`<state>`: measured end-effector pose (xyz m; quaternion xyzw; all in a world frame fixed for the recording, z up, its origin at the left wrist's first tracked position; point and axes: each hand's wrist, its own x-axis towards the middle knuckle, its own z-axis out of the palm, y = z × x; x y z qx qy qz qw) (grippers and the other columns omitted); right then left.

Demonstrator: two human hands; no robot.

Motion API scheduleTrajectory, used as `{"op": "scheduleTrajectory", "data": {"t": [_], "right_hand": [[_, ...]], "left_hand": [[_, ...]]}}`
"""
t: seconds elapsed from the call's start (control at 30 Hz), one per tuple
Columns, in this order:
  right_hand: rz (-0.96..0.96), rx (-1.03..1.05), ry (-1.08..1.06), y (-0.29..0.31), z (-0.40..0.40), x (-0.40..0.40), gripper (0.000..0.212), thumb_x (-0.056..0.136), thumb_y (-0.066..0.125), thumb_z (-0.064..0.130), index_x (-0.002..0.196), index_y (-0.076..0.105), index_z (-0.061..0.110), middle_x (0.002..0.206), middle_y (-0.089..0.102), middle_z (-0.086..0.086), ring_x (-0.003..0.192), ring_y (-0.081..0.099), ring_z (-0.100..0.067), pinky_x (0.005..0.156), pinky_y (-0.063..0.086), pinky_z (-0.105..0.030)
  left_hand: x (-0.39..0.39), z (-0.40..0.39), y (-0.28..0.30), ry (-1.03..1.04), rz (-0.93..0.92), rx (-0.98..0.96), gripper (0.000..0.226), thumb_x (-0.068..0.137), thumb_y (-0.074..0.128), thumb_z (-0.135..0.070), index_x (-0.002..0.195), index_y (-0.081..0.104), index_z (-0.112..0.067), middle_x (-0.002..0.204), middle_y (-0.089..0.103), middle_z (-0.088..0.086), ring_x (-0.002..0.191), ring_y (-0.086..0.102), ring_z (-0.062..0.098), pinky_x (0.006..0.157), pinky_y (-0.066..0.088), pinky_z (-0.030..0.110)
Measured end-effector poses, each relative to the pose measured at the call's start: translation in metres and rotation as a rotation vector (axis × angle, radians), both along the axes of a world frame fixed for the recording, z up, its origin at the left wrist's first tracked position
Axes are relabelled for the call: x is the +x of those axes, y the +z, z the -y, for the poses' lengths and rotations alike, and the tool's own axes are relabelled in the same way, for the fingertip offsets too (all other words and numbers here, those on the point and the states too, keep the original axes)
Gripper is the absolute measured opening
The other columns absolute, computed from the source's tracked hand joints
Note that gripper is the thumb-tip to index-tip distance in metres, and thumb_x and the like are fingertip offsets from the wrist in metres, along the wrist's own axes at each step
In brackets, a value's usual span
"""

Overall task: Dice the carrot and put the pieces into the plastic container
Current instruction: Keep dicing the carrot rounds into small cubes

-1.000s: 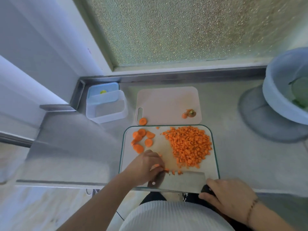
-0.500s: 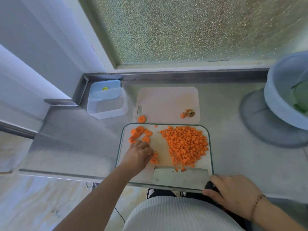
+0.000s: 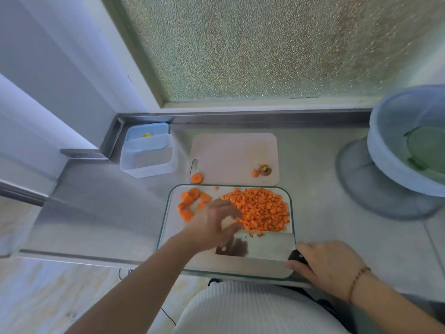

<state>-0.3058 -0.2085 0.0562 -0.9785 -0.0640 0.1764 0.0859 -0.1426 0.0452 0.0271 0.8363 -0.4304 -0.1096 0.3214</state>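
Observation:
A heap of diced carrot (image 3: pixel 262 209) covers the right half of the glass cutting board (image 3: pixel 168 225). Several round carrot slices (image 3: pixel 190 201) lie on its left half. My left hand (image 3: pixel 214 225) hovers between the slices and the heap with fingers loosely curled; it is blurred and I see no carrot in it. A cleaver (image 3: pixel 265 244) lies flat along the board's near edge, a few dice on its blade. My right hand (image 3: pixel 330 263) grips its black handle. The clear plastic container (image 3: pixel 149 157) stands empty at the back left.
A pink cutting board (image 3: pixel 236 153) behind the glass one carries one carrot slice (image 3: pixel 197 178) and the carrot ends (image 3: pixel 262 170). A blue lid (image 3: pixel 147 131) lies behind the container. A large grey basin (image 3: pixel 390 145) stands at the right. The steel counter's edge runs close to me.
My left hand left the blade's left end, went up toward the slices, then shifted right to the edge of the diced heap. The cleaver and my right hand stayed put.

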Motion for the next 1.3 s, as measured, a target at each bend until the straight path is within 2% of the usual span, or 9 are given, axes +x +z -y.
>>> {"op": "scheduleTrajectory", "data": {"t": [0.23,0.33,0.43,0.6,0.8,0.97,1.03,1.13,1.3], "right_hand": [[0.001,-0.020,0.032,0.004,-0.005,0.010,0.107,0.054,-0.031,0.075,0.109,0.046,0.026,0.107,0.065,0.006,0.089,0.065,-0.021,0.064,0.039,-0.032],[-0.020,-0.007,0.045,0.007,-0.008,0.012,0.091,0.065,-0.015,0.075,0.109,0.046,0.024,0.107,0.065,0.003,0.090,0.065,-0.022,0.065,0.039,-0.033],[-0.023,-0.031,0.055,0.006,-0.008,0.013,0.096,0.062,-0.019,0.074,0.110,0.047,0.023,0.108,0.065,0.003,0.090,0.065,-0.023,0.065,0.038,-0.033],[-0.079,-0.053,0.054,0.011,-0.011,0.012,0.064,0.091,0.010,0.070,0.113,0.047,0.022,0.109,0.065,0.002,0.090,0.064,-0.023,0.066,0.042,-0.034],[-0.046,-0.044,0.031,0.011,-0.018,0.007,0.099,0.060,-0.020,0.076,0.108,0.048,0.024,0.106,0.065,0.004,0.090,0.064,-0.024,0.067,0.042,-0.035],[0.101,0.020,-0.171,-0.003,-0.020,-0.012,0.093,0.072,-0.017,0.083,0.084,0.055,0.027,0.078,0.069,0.005,0.069,0.066,-0.019,0.055,0.046,-0.033],[-0.004,0.167,-0.337,-0.012,-0.029,-0.023,0.094,0.064,-0.015,0.089,0.083,0.051,0.025,0.076,0.065,0.004,0.075,0.064,-0.016,0.062,0.041,-0.031],[-0.098,0.531,-0.576,-0.012,-0.057,-0.025,0.081,0.068,0.012,0.094,0.066,0.050,0.023,0.061,0.059,0.000,0.057,0.057,-0.010,0.058,0.040,-0.030],[-0.293,0.907,-0.865,-0.009,-0.111,-0.018,0.051,0.077,0.041,0.068,0.063,0.049,0.020,0.047,0.039,0.004,0.045,0.037,-0.011,0.047,0.030,-0.026]], "left_hand": [[-0.003,0.034,-0.013,-0.165,0.065,0.233,0.034,0.094,0.048,-0.050,0.090,0.063,-0.019,0.085,0.068,-0.002,0.080,0.061,0.020,0.076,0.049,0.038],[-0.002,0.040,-0.020,-0.113,0.066,0.173,0.034,0.095,0.051,-0.048,0.090,0.065,-0.018,0.084,0.067,-0.001,0.077,0.060,0.020,0.071,0.048,0.035],[-0.003,0.046,-0.028,-0.065,0.087,0.124,0.026,0.093,0.058,-0.042,0.087,0.065,-0.018,0.082,0.067,-0.002,0.075,0.060,0.018,0.068,0.049,0.034],[0.004,0.049,-0.035,0.019,0.132,0.091,0.035,0.090,0.050,-0.048,0.084,0.067,-0.019,0.081,0.067,-0.003,0.077,0.062,0.021,0.069,0.048,0.032],[0.023,0.019,-0.039,0.052,0.221,0.033,0.027,0.094,0.053,-0.040,0.092,0.070,-0.019,0.087,0.066,-0.004,0.077,0.061,0.020,0.066,0.041,0.026],[0.037,-0.031,-0.042,0.191,0.268,-0.076,0.020,0.096,0.054,-0.022,0.098,0.071,-0.012,0.095,0.066,0.002,0.084,0.061,0.026,0.073,0.051,0.040],[0.033,-0.051,-0.047,0.118,0.325,-0.082,0.018,0.095,0.058,-0.020,0.102,0.071,-0.010,0.101,0.067,0.005,0.089,0.063,0.028,0.079,0.052,0.039],[0.023,-0.068,-0.057,-0.106,0.326,0.008,0.028,0.089,0.069,-0.028,0.113,0.069,-0.013,0.114,0.065,0.005,0.098,0.061,0.026,0.084,0.052,0.037],[0.013,-0.072,-0.076,-0.211,0.292,0.005,0.038,0.089,0.067,-0.034,0.120,0.057,-0.015,0.122,0.059,0.008,0.101,0.057,0.026,0.080,0.055,0.037]]}}
